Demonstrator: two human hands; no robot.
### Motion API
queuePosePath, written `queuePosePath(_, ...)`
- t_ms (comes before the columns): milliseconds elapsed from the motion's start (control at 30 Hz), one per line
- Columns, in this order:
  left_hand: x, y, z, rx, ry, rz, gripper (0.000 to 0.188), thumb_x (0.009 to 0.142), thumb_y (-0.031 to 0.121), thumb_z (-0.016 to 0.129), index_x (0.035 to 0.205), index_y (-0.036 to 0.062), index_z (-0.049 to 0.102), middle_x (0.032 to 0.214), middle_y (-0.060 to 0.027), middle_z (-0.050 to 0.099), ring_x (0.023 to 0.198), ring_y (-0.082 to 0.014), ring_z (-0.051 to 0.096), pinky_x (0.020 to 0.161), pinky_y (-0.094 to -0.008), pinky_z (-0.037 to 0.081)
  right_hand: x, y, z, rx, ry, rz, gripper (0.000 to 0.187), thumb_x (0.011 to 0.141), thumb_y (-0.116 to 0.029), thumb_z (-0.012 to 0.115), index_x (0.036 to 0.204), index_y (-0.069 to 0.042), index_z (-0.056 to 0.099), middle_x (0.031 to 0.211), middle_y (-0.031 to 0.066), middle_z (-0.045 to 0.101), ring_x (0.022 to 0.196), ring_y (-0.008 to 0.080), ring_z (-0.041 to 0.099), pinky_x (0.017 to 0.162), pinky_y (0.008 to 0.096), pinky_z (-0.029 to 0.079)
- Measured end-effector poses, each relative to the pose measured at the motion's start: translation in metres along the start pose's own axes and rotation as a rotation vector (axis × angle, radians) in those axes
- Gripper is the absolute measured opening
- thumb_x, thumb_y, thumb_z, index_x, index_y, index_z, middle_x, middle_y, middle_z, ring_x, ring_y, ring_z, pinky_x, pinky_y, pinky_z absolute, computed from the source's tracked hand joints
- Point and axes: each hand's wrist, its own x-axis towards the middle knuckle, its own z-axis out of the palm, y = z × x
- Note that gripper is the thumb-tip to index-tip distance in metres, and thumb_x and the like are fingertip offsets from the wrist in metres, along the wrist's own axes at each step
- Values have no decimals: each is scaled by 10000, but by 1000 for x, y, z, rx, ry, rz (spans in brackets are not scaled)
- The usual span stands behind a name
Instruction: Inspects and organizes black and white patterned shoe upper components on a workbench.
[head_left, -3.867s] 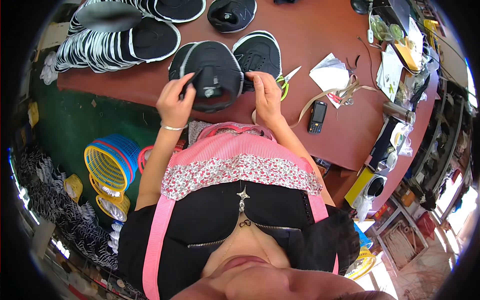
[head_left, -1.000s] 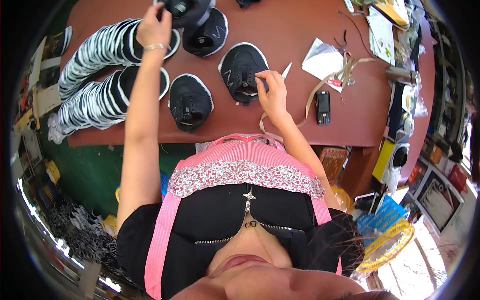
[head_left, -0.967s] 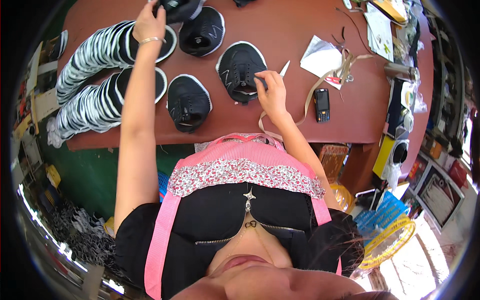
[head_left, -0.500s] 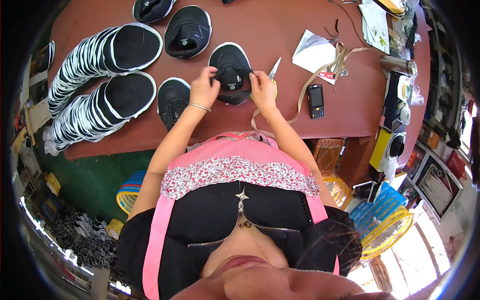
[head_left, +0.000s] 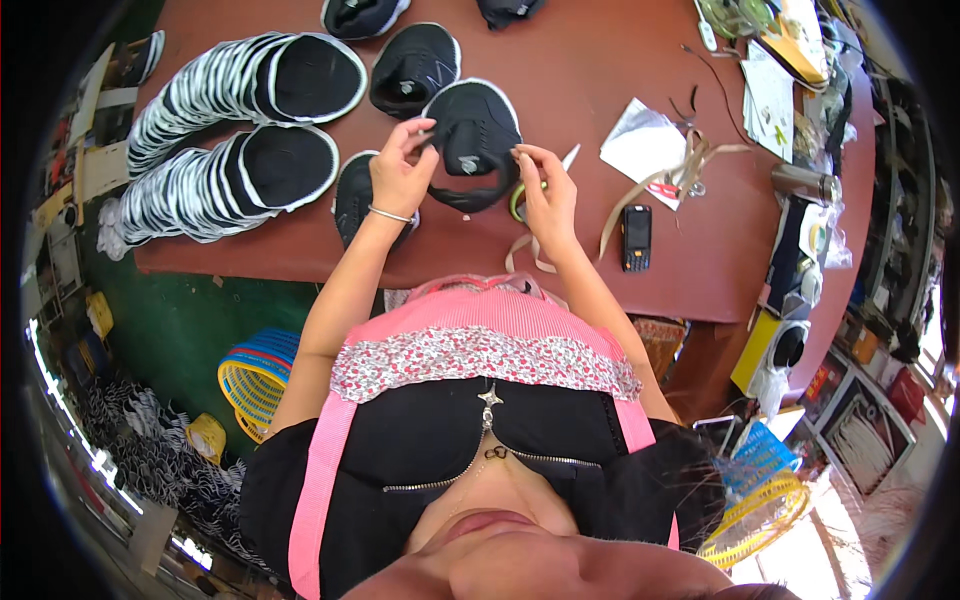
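- Head-worn fisheye, left one of a side-by-side pair, looking steeply down.
- Close above the wearer's chest (head_left: 375, 445), which fills the lower middle.
- The desk (head_left: 600, 75) spans the upper part; edges bend toward the dark rim.

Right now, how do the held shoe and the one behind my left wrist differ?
The held shoe has fingers at both sides; the other shoe lies on the table. The held shoe shows almost whole; your left hand partly hides the other. Both are black, edged white.
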Motion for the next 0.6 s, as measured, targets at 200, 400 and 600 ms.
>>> queuePosePath(200,110,71,-62,694,440,582,235,885,131,679,1104,151,760,996,-134,766,817,-320,740,746,-378,581,1,-10,8,-45,-1,-90,159,972,-94,678,1100,0,695,1026,132,701,862,206,680,797,315,539)
queuePosePath(400,258,4,-132,1004,417,388,399,948,421,644,1259,173,668,1167,-154,722,1055,-394,672,912,-488,532,-7,25,23,-155,-97,104,118,968,-104,680,1042,-15,705,967,116,709,797,202,681,732,320,531)
queuePosePath(600,257,-4,-72,1557,68,172,633,850,490,766,1340,140,572,1234,-110,683,1208,-289,619,967,-530,498,3,66,38,-520,-54,57,239,924,-136,706,1122,-11,660,1097,152,658,1036,310,631,894,417,506)
